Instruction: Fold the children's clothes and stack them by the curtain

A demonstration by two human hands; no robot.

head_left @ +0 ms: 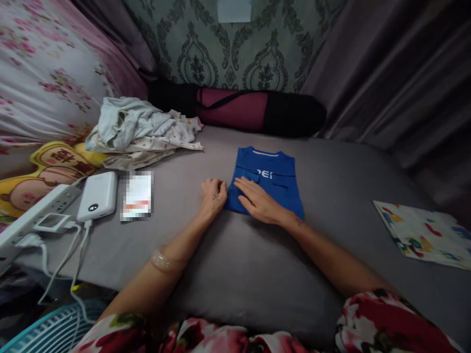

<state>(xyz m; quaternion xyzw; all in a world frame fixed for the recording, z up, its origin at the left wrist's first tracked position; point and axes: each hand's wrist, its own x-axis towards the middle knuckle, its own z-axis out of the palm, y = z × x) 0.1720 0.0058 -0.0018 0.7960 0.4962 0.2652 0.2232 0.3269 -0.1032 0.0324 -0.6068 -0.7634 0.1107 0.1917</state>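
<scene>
The right hand (261, 203) lies flat on a folded blue shirt (277, 167) — the left hand (213, 197) at its edge.

We see a blue garment (275, 189) with white lettering (264, 174) on a plain grey sheet (257, 264). At 12 o'clock, we find a black-and-maroon bag (235, 110) before grey-green damask wallpaper (230, 49); at 10, pale-blue and white printed clothes (143, 125); between 3 and 4, a white cloth (429, 235) patterned red, yellow, green and blue; at 8, a turquoise fan (55, 326).
</scene>
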